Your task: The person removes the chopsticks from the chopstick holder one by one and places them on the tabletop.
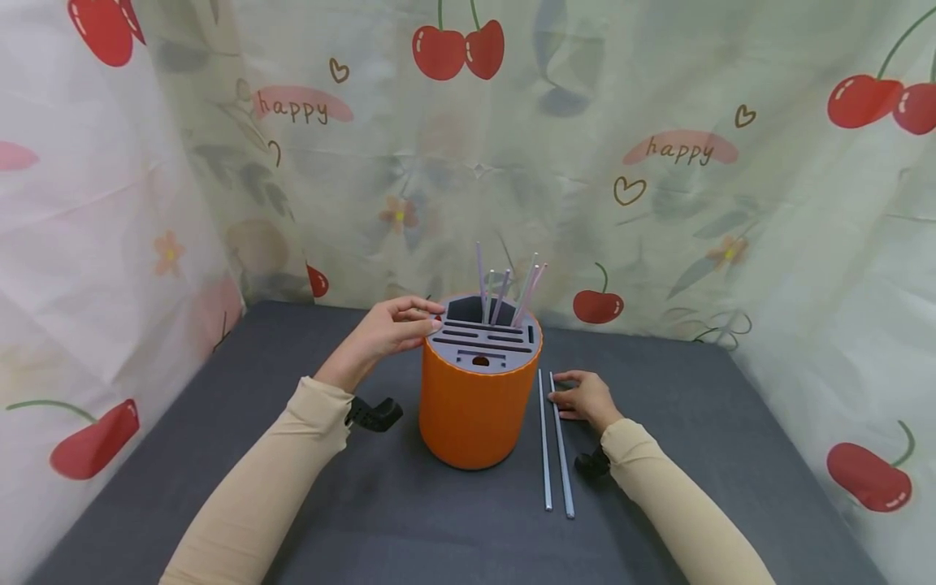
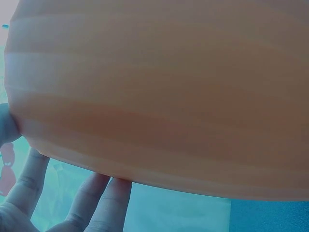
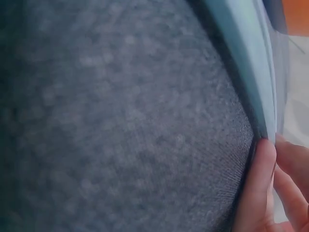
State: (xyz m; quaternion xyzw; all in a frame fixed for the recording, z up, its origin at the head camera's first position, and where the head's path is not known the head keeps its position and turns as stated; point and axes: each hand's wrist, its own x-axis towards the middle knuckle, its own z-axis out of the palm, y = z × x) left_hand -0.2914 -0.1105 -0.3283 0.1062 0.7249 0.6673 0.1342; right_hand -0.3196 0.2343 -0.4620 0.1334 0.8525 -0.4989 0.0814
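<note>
An orange knife and utensil holder (image 1: 471, 414) stands upright on the dark table, its grey slotted top (image 1: 486, 337) bearing several thin pale sticks (image 1: 500, 296) in the back opening. My left hand (image 1: 387, 331) touches the holder's left upper rim with thumb and fairly straight fingers; the left wrist view shows fingertips (image 2: 113, 193) against its ribbed side. Right of the holder lie two silvery chopsticks, side by side. At the far end of the right chopstick (image 1: 563, 463), my right hand (image 1: 585, 398) pinches it between thumb and fingers. The left chopstick (image 1: 545, 455) lies apart from that hand.
Dark cloth covers the table (image 1: 409, 528). Behind it hangs a pale curtain (image 1: 468, 171) printed with cherries and hearts, which continues along both sides. A black wrist camera (image 1: 376, 414) is close to the holder's left side.
</note>
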